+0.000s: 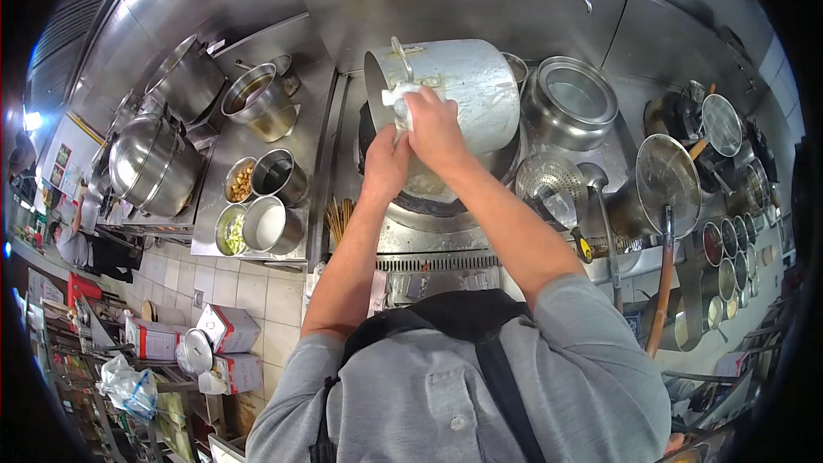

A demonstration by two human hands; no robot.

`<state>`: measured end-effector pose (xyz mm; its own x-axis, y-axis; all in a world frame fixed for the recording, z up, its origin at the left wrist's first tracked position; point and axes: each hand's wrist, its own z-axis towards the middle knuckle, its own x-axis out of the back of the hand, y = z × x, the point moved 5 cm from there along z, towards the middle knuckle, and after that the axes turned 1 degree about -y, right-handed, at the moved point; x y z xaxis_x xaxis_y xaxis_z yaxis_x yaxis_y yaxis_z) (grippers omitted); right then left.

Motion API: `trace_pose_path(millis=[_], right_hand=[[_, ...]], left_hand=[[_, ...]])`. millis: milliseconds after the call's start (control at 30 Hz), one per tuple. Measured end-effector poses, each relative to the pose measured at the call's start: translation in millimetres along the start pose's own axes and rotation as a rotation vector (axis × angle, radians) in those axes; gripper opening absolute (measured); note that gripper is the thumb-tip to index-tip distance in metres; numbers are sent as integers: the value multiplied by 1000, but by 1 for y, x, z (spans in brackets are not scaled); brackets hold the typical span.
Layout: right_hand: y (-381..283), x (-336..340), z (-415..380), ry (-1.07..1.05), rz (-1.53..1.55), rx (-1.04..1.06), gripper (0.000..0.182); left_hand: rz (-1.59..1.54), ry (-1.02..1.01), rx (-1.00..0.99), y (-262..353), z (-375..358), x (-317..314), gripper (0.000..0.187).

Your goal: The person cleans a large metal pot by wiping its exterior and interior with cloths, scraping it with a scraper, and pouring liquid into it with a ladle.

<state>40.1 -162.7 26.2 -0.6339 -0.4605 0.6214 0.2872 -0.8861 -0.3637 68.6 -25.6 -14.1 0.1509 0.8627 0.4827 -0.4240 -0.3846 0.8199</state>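
Note:
A big silver pot [471, 77] lies tipped on its side over the wok burner [429, 206], its mouth facing left. Both my hands meet at its near side, by a handle. My right hand [435, 127] is closed on a white cloth [401, 99] against the pot. Just below and left of it, my left hand [386, 163] is closed too, its fingers close together near the cloth; what they hold is hidden. A perforated ladle [550, 184] lies to the right of the burner.
At left stand a domed steel pot [153, 163], a tall pot [257, 103] and small containers with chopped food [231, 230]. A lidded round pot [576, 103], strainers [669, 180] and a long ladle [607, 231] are at right. A person [77, 244] is far left.

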Motion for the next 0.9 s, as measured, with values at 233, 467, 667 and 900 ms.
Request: trace_pose_path(millis=[233,467,667,900], right_hand=[[85,25,2,42,-43,-123,38],[6,15,6,-32,-75,0,43],[92,36,-13,87,-174,-216,40],[76,60,-5,67,-262,-127,36]], left_hand=[[-26,14,-75,11,-3,5,30],[33,-38,9,9,6,10,30],[-24,-54,-30,6,4,9,32],[-29,-128,-65,-5,5,3,36]])
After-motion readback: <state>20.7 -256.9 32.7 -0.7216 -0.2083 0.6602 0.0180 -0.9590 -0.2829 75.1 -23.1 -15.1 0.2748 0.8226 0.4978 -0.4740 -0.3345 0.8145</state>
